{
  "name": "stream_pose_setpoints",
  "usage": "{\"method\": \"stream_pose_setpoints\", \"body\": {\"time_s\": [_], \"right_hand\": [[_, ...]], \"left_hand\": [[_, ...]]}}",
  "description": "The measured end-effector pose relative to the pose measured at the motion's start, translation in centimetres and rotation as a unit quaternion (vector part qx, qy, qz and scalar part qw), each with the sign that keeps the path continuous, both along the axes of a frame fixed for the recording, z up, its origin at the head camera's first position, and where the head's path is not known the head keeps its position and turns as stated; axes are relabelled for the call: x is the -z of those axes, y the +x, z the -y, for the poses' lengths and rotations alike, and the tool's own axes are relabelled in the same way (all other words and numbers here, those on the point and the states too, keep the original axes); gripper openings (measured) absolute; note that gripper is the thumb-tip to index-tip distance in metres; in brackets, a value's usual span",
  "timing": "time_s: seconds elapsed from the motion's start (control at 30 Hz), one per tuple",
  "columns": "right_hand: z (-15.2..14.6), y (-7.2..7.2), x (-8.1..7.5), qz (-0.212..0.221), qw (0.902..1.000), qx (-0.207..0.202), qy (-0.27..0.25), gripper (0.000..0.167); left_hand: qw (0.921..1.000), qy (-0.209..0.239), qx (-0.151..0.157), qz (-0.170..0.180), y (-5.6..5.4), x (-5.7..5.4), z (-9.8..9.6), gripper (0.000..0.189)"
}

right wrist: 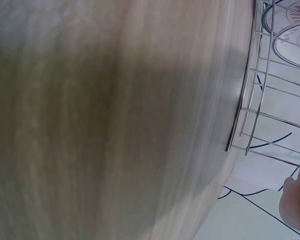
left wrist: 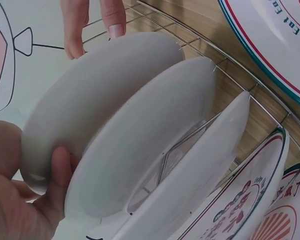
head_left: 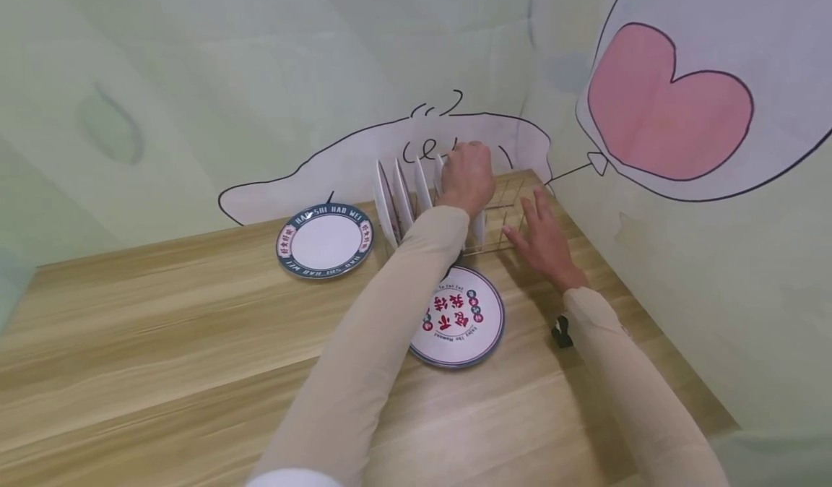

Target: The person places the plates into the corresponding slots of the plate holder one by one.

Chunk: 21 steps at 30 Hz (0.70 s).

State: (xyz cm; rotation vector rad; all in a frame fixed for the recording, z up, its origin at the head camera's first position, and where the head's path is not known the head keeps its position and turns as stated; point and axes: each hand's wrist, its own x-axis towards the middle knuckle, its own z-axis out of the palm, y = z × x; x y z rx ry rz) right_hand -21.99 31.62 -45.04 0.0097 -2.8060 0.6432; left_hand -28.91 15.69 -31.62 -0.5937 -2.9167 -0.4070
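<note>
My left hand (head_left: 469, 176) reaches over the wire dish rack and grips the edge of the rightmost upright plate (left wrist: 102, 92), its white underside facing the left wrist camera. The thumb presses that plate near its rim. Several more plates (head_left: 385, 198) stand on edge in the rack (head_left: 497, 247), side by side to the left of it. My right hand (head_left: 547, 245) is at the rack's right end, fingers spread, holding nothing. In the right wrist view, part of the right hand (right wrist: 296, 202) shows close to the rack's wires (right wrist: 257, 107).
A plate with a dark patterned rim (head_left: 325, 241) lies flat left of the rack. Another plate with red lettering (head_left: 458, 317) lies in front of it, partly behind my left sleeve. A small black object (head_left: 562, 332) sits beside my right forearm. Walls border the wooden table (head_left: 195, 342).
</note>
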Motion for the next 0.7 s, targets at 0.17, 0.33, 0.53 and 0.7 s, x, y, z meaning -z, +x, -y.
{"method": "stream_pose_setpoints", "body": {"time_s": [0.17,0.33,0.53,0.7], "right_hand": [[0.4,0.2,-0.1,-0.005,1.0000,-0.001,-0.001,0.074],[0.7,0.3,0.0,-0.005,1.0000,-0.003,0.001,0.074],[1.2,0.3,-0.1,0.004,1.0000,-0.001,-0.007,0.074],[1.3,0.4,-0.2,0.010,0.9999,0.000,-0.007,0.075]], "left_hand": [[0.9997,-0.020,-0.005,0.010,-0.1,0.3,-0.2,0.024],[0.9992,-0.034,-0.013,0.018,-0.3,0.6,-0.1,0.025],[0.9988,-0.040,-0.019,0.019,-0.3,0.8,0.2,0.025],[0.9985,-0.042,-0.026,0.024,-0.1,0.8,0.2,0.026]]}}
